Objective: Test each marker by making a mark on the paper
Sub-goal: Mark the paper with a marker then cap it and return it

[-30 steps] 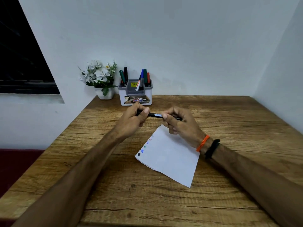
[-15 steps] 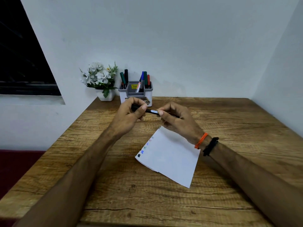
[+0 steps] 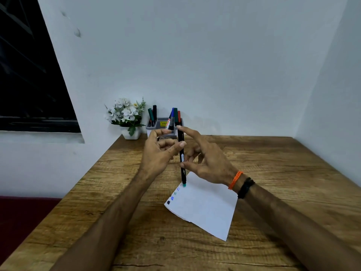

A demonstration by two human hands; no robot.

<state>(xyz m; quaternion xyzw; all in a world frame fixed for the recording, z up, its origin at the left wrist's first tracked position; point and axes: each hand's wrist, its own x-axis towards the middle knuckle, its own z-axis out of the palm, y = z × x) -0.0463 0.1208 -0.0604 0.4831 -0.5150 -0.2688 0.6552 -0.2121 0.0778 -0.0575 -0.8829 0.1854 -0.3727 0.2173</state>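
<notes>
Both hands meet above the far corner of the paper (image 3: 207, 204), sharing one black marker (image 3: 181, 153) that stands nearly upright. Left hand (image 3: 162, 151) is loosely curled, its thumb pressed against the upper barrel from the left. Right hand (image 3: 205, 159) is spread wide, index finger touching the top end and thumb steadying the lower barrel; neither hand closes fully round the marker, so it is pinched between fingertips rather than gripped. That light, vertical hold appears suited to aiming the teal tip (image 3: 184, 185), which points down at the paper's upper left edge, at or just above the sheet; contact cannot be confirmed. Whether a cap is held in either hand cannot be told.

Along that same edge runs a short row of small coloured marks (image 3: 172, 197), dark at the near end and blue and greenish farther up, so the tip is placed to extend the row. The paper lies skewed on the wooden table (image 3: 273, 173), within easy reach of both forearms.

Farther back, against the wall, a grey holder (image 3: 164, 124) keeps the remaining markers (image 3: 174, 116) upright, partly hidden behind the fingers. Just left of it stands a small white pot of flowers (image 3: 127, 116).
</notes>
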